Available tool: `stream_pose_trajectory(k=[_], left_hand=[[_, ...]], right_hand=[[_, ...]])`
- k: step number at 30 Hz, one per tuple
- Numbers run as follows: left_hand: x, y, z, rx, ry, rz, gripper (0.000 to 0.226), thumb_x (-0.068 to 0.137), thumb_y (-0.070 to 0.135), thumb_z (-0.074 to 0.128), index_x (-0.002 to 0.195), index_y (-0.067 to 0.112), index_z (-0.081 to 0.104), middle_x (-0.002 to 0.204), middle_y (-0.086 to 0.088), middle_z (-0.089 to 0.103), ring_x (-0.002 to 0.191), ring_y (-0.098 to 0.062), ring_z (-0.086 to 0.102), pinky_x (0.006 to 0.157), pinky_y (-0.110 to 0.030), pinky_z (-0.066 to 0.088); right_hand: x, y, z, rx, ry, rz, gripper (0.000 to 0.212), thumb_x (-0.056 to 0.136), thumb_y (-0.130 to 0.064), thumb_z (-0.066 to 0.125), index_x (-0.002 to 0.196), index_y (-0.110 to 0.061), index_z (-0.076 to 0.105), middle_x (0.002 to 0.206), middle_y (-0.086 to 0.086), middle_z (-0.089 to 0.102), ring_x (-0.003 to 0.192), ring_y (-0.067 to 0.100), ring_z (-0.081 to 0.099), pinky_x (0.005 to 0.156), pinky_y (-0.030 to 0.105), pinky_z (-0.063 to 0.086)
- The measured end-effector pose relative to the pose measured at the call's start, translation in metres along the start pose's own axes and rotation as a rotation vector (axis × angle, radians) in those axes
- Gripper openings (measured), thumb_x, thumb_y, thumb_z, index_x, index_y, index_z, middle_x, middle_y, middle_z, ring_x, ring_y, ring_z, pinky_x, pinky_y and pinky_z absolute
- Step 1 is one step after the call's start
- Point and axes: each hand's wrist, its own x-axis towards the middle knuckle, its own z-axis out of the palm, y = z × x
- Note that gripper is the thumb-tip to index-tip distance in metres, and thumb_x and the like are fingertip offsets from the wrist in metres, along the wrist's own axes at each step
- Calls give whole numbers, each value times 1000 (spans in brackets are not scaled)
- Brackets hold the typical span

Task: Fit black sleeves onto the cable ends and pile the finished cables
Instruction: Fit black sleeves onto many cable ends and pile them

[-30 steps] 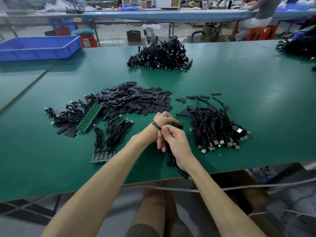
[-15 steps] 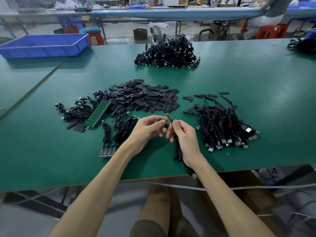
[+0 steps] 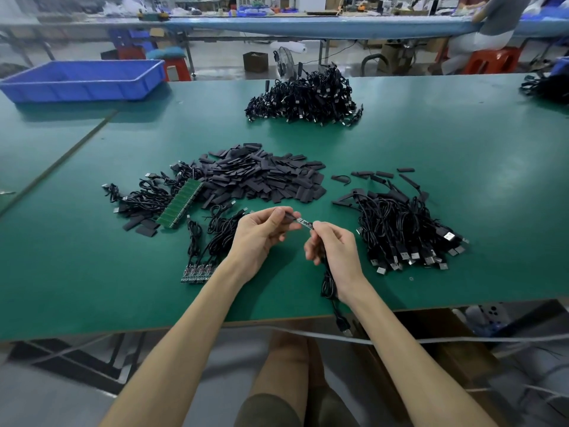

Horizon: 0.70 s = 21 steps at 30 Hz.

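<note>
Over the near middle of the green surface, both hands are raised and almost meet. The left hand pinches a black sleeve between thumb and forefinger, turned toward the small board end of a cable. The right hand pinches that cable just behind the board, likely to keep it stiff and aimed while the sleeve goes on. Whether the sleeve has caught the tip yet is too small to tell. The cable's slack hangs below the right wrist and over the surface's edge. Just beyond the left hand lies the heap of loose sleeves, handy for the next pick. Bare cables wait at near left, and the pile of sleeved cables sits beside the right hand, seemingly for a short drop.
</note>
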Motion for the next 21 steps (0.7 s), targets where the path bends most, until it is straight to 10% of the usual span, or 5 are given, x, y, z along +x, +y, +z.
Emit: stream_pose_trajectory(k=[21], left_hand=[[0,-4,-4,-124,-4,-48,18,91,22,68,100,9,77,102,-12,77,82,-17,73,70,-24,58]], right_hand=[[-1,-1,-1,-47,-52,-14,39,103,-16,49,64,-16,52,54,11,57,47,16,50,47,23,40]])
